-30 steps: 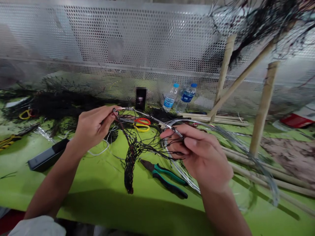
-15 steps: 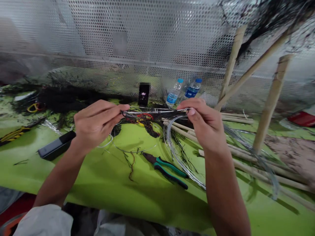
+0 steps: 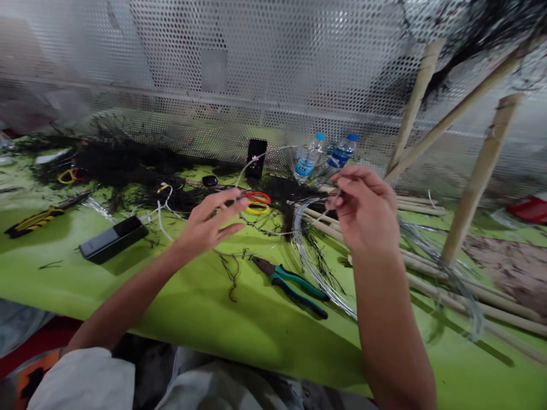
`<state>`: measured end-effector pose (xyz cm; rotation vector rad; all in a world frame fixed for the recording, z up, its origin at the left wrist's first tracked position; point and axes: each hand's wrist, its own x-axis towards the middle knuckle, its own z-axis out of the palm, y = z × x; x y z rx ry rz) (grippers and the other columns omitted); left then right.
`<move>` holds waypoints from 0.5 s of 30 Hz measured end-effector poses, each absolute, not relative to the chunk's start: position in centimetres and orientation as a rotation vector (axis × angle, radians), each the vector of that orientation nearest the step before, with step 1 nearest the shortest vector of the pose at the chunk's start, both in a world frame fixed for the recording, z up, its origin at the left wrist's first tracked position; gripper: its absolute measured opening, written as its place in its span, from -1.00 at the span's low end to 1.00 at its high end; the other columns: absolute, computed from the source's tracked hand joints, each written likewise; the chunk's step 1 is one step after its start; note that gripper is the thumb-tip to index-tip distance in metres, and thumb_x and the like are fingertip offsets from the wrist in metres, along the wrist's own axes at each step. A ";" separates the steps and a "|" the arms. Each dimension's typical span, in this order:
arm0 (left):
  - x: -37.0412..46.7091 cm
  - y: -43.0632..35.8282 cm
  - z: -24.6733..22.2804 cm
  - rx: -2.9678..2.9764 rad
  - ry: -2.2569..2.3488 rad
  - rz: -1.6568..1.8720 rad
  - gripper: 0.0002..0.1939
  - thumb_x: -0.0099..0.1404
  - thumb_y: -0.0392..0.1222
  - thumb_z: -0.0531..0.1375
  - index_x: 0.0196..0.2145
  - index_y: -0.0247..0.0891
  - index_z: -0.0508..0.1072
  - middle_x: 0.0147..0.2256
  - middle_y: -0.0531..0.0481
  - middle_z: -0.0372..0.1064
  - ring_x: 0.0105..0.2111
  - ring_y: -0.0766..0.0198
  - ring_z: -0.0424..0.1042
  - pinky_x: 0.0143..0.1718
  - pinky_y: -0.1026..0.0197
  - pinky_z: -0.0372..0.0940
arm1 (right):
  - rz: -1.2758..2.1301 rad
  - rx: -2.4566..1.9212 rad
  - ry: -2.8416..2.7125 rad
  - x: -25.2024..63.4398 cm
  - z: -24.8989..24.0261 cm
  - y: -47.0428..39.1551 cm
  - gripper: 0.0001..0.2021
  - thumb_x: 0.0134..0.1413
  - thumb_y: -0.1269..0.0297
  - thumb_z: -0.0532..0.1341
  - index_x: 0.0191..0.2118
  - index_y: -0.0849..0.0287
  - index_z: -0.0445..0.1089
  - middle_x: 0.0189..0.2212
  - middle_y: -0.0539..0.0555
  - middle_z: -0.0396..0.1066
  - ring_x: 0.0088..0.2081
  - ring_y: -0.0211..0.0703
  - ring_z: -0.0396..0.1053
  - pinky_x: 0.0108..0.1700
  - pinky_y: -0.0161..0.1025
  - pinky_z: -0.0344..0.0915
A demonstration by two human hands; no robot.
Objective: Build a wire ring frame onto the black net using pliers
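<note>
Above a green table, the right hand pinched a thin pale wire arching toward the left hand, whose fingers were spread near it, apparently during a change of hold, so steadying it would call for closing those fingertips.

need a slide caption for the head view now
Right hand pinching a pale wire, left hand open, over a green table with teal-handled pliers.
</note>
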<state>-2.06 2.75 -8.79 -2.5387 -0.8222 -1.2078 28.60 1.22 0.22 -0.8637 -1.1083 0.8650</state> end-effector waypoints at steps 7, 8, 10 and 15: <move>-1.5 2.8 -13.4 -3.007 -1.147 -0.734 -0.65 0.53 0.00 0.14 0.14 -0.14 0.54 0.00 -0.07 0.58 -0.03 0.15 0.59 0.00 0.18 0.48 | 0.829 -0.758 -1.035 30.4 3.1 -0.7 -0.88 -0.15 0.44 0.38 -0.41 0.07 0.54 -0.37 -0.03 0.43 -0.61 -0.37 0.16 -0.57 -0.24 0.24; -1.5 2.8 -13.5 -3.047 -1.168 -0.690 -0.64 0.52 0.03 0.16 0.13 -0.13 0.55 -0.02 -0.07 0.59 -0.05 0.16 0.59 -0.02 0.19 0.46 | 0.817 -0.732 -1.010 30.8 3.3 -0.7 -0.87 -0.14 0.47 0.36 -0.42 0.08 0.52 -0.37 -0.03 0.43 -0.62 -0.37 0.14 -0.58 -0.23 0.20; -1.5 2.7 -13.4 -3.086 -1.221 -0.665 -0.64 0.52 0.04 0.16 0.13 -0.12 0.54 -0.05 -0.04 0.59 -0.11 0.21 0.59 -0.06 0.22 0.45 | 0.825 -0.703 -0.954 31.5 3.7 -0.7 -0.83 -0.13 0.53 0.30 -0.41 0.10 0.51 -0.37 -0.03 0.43 -0.62 -0.38 0.11 -0.58 -0.23 0.15; -0.4 2.5 -12.8 -2.945 -1.404 -0.853 -0.69 0.56 -0.04 0.08 0.06 -0.26 0.47 -0.08 -0.11 0.51 -0.16 0.22 0.53 -0.10 0.19 0.43 | 0.857 -0.667 -0.858 32.2 4.2 -1.2 -0.81 -0.12 0.57 0.27 -0.39 0.15 0.53 -0.38 -0.04 0.39 -0.62 -0.42 0.06 -0.62 -0.29 0.08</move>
